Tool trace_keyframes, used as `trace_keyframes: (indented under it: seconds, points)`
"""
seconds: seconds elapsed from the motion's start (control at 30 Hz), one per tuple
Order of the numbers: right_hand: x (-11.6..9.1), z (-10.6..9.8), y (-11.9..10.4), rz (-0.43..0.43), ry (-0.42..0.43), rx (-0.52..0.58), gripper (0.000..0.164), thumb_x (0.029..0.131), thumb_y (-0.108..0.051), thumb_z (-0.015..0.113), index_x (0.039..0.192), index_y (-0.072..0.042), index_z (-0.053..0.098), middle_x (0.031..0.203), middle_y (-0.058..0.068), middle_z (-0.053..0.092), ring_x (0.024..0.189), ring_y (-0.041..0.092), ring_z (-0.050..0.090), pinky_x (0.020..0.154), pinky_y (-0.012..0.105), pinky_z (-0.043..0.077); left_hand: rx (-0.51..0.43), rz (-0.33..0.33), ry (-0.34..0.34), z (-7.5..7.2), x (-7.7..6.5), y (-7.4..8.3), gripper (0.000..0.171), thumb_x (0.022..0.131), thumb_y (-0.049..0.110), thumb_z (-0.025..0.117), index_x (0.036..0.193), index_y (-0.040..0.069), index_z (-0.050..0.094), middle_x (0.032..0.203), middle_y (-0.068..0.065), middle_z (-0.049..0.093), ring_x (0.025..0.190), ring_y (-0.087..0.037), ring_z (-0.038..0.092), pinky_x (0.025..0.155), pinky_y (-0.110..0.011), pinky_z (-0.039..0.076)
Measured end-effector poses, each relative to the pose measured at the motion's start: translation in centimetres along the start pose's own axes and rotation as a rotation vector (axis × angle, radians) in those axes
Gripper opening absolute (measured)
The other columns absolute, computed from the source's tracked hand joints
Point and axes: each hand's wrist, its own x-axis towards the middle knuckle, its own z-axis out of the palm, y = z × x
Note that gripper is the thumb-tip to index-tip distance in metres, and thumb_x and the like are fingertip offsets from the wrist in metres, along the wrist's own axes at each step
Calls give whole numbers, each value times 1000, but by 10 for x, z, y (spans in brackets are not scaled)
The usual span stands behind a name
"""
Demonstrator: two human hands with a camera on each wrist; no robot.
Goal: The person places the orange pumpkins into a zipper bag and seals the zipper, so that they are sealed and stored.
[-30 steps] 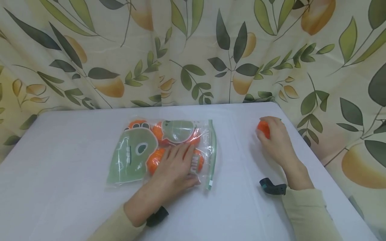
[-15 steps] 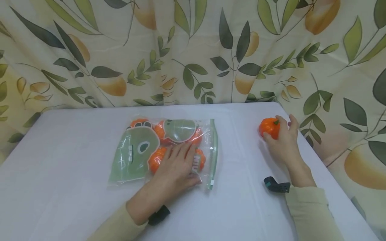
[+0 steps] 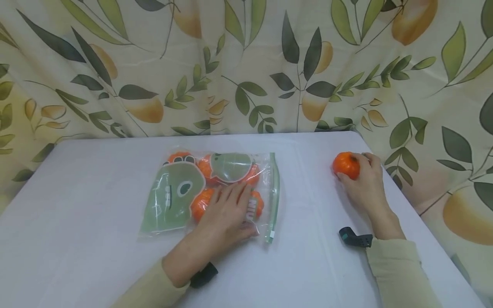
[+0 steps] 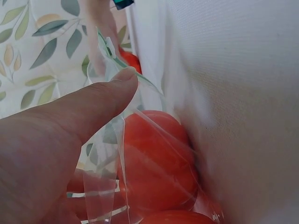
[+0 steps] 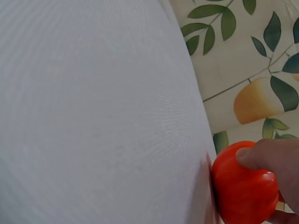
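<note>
A clear zip bag (image 3: 173,201) with a green cartoon animal print lies flat on the table, several small orange pumpkins (image 3: 200,204) inside. Across its front right part rests my left hand (image 3: 223,214), fingers extended over one pumpkin. In the left wrist view the thumb (image 4: 105,100) reaches along the clear plastic beside a pumpkin (image 4: 156,158). At the table's far right, my right hand (image 3: 363,184) grips a single orange pumpkin (image 3: 345,165) from its right side, fingers over the top. The right wrist view shows the thumb on this pumpkin (image 5: 243,191), low over the white cloth.
White cloth covers the table (image 3: 96,256). Its right edge slopes close past the right hand. Behind the table hangs a curtain (image 3: 246,64) printed with leaves and fruit. The bag's green zip strip (image 3: 274,196) faces right. Each wrist wears a dark camera (image 3: 355,238).
The right hand's fingers spread off the pumpkin half a second ago, baring its green stem, and now curl over it again. The left hand stays on the bag.
</note>
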Motion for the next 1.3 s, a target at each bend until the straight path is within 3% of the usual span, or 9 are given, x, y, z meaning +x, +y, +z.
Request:
trace_keyframes:
  seconds: [0.2,0.5,0.77,1.13,1.3]
  points:
    - [-3,-2,-12,-63,20,10,60,90,-13,69,142,3,43,146,28,28,130,48,33,108,67,35,42,17,34,1,-1,-1,97,77,48,81,152,8,34,153,-10,43,139,-30,40,119,-53,32]
    - [-8,-1,-30,-101,-29,0,60,88,-16,72,139,0,45,145,26,31,129,46,36,104,68,39,13,11,-5,2,-1,0,98,78,50,80,153,11,31,155,-9,40,142,-28,37,120,-54,28]
    - [-13,-1,-46,-179,-113,-13,59,85,-18,75,134,0,48,139,26,35,125,47,39,102,69,41,24,9,19,2,-2,0,100,76,50,82,153,8,33,153,-10,42,139,-30,40,119,-54,31]
    - [-20,3,-47,-184,-192,-93,56,84,-30,77,126,-2,52,131,26,39,122,44,36,100,65,44,13,10,2,3,-1,0,99,78,51,80,153,10,31,155,-9,40,141,-29,38,120,-53,29]
    - [-19,-3,-45,-218,-230,-94,48,88,-25,73,126,-2,56,132,27,41,123,45,34,97,66,42,29,20,13,3,0,0,98,78,51,80,153,10,32,154,-9,41,140,-28,39,120,-53,30]
